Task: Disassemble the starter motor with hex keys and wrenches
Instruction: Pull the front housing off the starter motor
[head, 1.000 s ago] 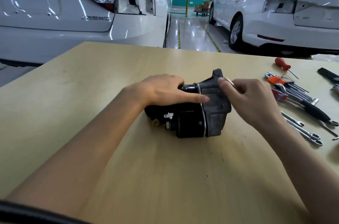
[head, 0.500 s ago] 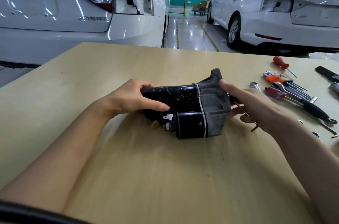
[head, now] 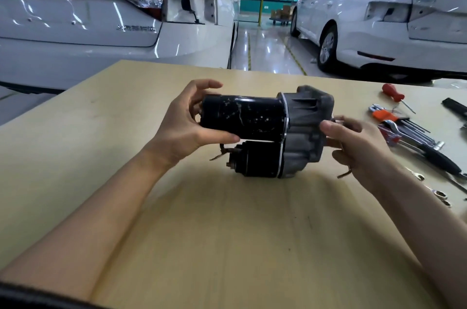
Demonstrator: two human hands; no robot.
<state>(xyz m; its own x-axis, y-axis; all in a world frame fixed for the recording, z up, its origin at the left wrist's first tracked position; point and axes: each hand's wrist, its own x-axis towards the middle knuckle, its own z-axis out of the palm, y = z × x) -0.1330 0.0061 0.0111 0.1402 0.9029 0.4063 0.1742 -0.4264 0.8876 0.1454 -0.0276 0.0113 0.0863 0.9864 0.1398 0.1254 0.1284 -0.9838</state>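
The starter motor (head: 252, 119) is a black cylinder with a smaller black solenoid beneath and a grey cast housing (head: 307, 126) at its right end. It is lifted off the wooden table (head: 227, 233), lying sideways. My left hand (head: 184, 126) grips the black cylinder's left end, thumb along its near side. My right hand (head: 358, 147) holds the grey housing end with the thumb on its rim, and a thin hex key (head: 345, 174) sticks out below the palm.
Tools lie at the table's right: a red-handled screwdriver (head: 393, 92), an orange-holder hex key set (head: 394, 119), a black-handled ratchet (head: 429, 154) and combination wrenches (head: 437, 193). Two white cars stand beyond the table's far edge.
The motor has come up off the table and rolled, so the big cylinder now faces me. My left hand slid from the top to the left end; the right hand took the housing end.
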